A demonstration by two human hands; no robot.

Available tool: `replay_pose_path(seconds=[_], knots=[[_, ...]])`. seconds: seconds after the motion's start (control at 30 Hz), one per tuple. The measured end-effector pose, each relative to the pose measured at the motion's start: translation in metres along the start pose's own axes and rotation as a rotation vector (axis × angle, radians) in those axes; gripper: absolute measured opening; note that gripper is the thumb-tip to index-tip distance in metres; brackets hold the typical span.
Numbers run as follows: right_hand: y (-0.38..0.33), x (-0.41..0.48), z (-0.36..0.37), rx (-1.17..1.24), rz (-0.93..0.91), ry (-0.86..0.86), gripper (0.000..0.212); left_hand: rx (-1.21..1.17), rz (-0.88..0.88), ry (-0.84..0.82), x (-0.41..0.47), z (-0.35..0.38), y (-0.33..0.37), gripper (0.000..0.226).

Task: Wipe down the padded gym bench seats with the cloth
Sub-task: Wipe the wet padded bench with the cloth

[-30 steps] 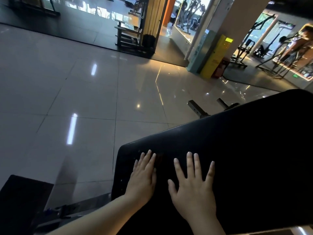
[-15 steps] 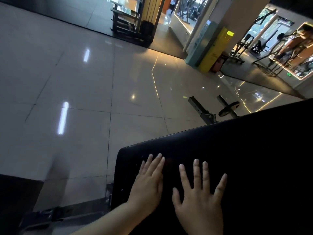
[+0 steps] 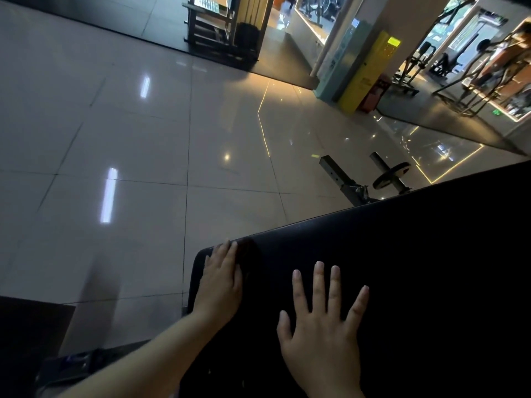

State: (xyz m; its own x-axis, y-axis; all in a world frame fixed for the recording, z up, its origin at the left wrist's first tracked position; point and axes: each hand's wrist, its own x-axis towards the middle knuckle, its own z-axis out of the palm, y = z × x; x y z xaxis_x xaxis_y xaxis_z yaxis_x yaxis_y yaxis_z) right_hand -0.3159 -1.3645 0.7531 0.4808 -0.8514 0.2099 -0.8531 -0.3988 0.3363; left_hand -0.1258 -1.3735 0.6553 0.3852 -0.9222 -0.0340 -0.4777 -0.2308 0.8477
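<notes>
A black padded bench seat (image 3: 425, 268) fills the lower right of the head view. My left hand (image 3: 221, 280) lies flat near the pad's upper left corner, fingers straight and together. Just right of its fingertips is a dark, faintly reddish patch (image 3: 248, 254); whether this is the cloth I cannot tell. My right hand (image 3: 321, 326) presses flat on the pad with its fingers spread wide, a hand's width right of the left one. Neither hand holds anything that I can see.
Glossy floor tiles (image 3: 129, 168) stretch to the left and ahead. A metal bench frame with a weight plate (image 3: 390, 179) sits just beyond the pad. Another dark pad (image 3: 26, 334) is at the lower left. A yellow cabinet (image 3: 367, 73) and gym machines (image 3: 482, 70) stand far right.
My left hand has slid left toward the pad's corner, widening the gap between the hands. The right hand stays flat on the pad.
</notes>
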Motion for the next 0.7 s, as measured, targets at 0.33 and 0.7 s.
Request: replay_pose_path(seconds=[0.33, 0.7], knots=[[-0.002, 0.001, -0.002, 0.005, -0.012, -0.058, 0.076, 0.004, 0.388, -0.114, -0.038, 0.004, 0.031, 0.054], [-0.002, -0.003, -0.003, 0.015, -0.04, -0.081, 0.077, -0.131, 0.091, -0.003, 0.018, 0.012, 0.079, 0.063]])
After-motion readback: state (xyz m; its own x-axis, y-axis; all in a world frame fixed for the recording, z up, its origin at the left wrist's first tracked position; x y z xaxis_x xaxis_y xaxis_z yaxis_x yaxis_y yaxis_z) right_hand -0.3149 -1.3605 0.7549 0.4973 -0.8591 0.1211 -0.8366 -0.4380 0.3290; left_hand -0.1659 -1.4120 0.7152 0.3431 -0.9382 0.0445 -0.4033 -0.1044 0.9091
